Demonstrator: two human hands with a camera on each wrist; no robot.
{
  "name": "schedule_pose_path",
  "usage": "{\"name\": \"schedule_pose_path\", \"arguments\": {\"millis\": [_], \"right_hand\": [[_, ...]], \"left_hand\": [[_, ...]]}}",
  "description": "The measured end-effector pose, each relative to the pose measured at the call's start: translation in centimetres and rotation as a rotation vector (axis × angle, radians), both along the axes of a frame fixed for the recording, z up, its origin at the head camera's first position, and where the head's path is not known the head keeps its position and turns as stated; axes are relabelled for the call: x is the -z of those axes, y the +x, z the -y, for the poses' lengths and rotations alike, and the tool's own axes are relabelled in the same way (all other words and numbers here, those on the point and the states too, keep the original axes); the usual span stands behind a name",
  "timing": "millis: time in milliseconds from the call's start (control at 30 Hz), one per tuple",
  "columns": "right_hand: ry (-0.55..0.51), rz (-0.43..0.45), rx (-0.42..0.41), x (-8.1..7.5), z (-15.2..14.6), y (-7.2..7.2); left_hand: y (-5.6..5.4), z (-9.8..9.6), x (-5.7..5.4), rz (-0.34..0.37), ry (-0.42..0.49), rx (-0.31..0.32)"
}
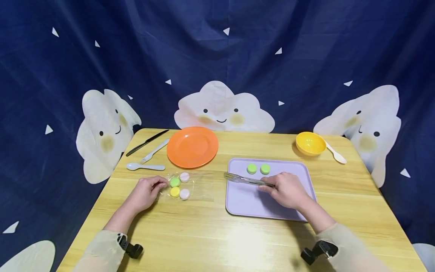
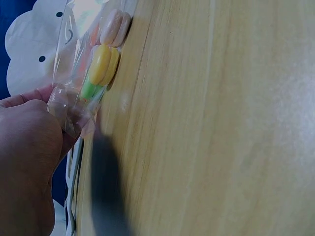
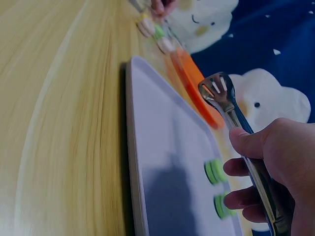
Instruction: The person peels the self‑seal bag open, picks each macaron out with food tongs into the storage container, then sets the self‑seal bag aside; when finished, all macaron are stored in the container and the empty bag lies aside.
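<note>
My left hand [image 1: 145, 192] pinches the near-left end of a clear plastic bag [image 1: 203, 186] on the table. Inside the bag are a green macaron [image 1: 175, 182], a yellow macaron [image 1: 175, 192] and two pale pink macarons [image 1: 184, 177]. In the left wrist view, the fingers grip the crinkled plastic [image 2: 60, 105] next to the yellow macaron [image 2: 102, 65]. Metal tongs [image 1: 242, 179] are held in my right hand [image 1: 289, 190] above a lilac tray [image 1: 258, 206], their slotted tips pointing left. Two green macarons [image 1: 252, 169] sit side by side near the tray's far edge.
An orange plate [image 1: 192, 147] lies at the back left, beside a black knife [image 1: 147, 142], a white fork [image 1: 154, 151] and a white spoon [image 1: 146, 166]. At the back right stand a yellow bowl [image 1: 310, 144] and another white spoon [image 1: 335, 153]. A dark blue curtain [image 1: 217, 49] hangs behind the table.
</note>
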State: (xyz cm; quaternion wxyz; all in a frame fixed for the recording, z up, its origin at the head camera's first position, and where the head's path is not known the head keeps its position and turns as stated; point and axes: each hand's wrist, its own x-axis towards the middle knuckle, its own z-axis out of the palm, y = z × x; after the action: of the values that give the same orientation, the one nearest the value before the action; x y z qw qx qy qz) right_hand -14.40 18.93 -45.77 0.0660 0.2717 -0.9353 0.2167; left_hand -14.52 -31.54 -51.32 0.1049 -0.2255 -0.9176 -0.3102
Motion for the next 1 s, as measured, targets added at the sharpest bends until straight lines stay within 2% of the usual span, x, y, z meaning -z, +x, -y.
{"name": "schedule_pose_path", "arguments": {"millis": [400, 700, 1000], "right_hand": [[0.085, 0.014, -0.079, 1.4, 5.5, -1.4], [0.076, -0.018, -0.167, 1.8, 8.3, -2.1], [0.054, 0.094, -0.190, 1.7, 10.6, -2.4]], "left_hand": [[-0.1, -0.2, 0.5, -0.007, 0.044, -0.010], [-0.1, -0.1, 0.5, 0.012, 0.055, -0.034], [-0.1, 0.1, 0.7, 0.017, 0.053, -0.049]]}}
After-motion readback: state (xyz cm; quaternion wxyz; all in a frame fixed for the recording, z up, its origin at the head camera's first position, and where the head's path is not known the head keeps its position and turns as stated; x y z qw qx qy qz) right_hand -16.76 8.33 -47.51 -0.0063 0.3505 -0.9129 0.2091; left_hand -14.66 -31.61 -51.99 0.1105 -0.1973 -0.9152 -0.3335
